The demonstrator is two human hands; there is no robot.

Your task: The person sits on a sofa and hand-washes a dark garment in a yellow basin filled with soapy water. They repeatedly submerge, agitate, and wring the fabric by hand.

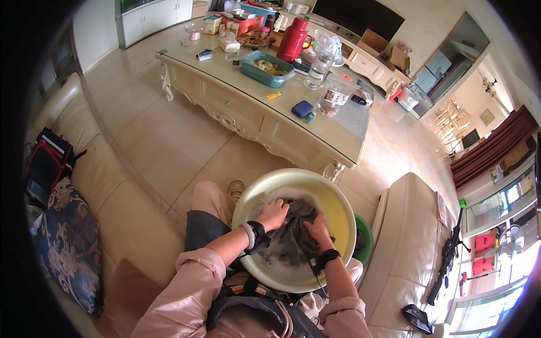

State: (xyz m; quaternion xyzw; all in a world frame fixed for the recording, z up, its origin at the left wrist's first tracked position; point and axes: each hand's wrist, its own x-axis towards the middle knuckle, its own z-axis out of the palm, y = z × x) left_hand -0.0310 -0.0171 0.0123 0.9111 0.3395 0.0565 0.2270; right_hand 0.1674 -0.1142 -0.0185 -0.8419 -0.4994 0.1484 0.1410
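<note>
A pale yellow plastic basin (343, 219) stands in front of me, close against my body. Dark grey wet cloth (296, 241) lies bunched in sudsy water (270, 198) inside it. My left hand (274, 214) rests on the cloth's left side, fingers pointing right; whether they grip the fabric is unclear. At the right side, my right hand (318, 230) holds a fold of the cloth, with some fingers hidden by it. Black straps circle both wrists, and a pale bangle (249, 235) sits on the left one.
A green tub (364, 238) sits partly behind the basin's right side. Beyond is a glass-topped coffee table (253, 105) bearing a red thermos (293, 40), a teal container (266, 69) and a glass jar (319, 69). Cream leather sofas flank me at left (122, 190) and right (401, 249).
</note>
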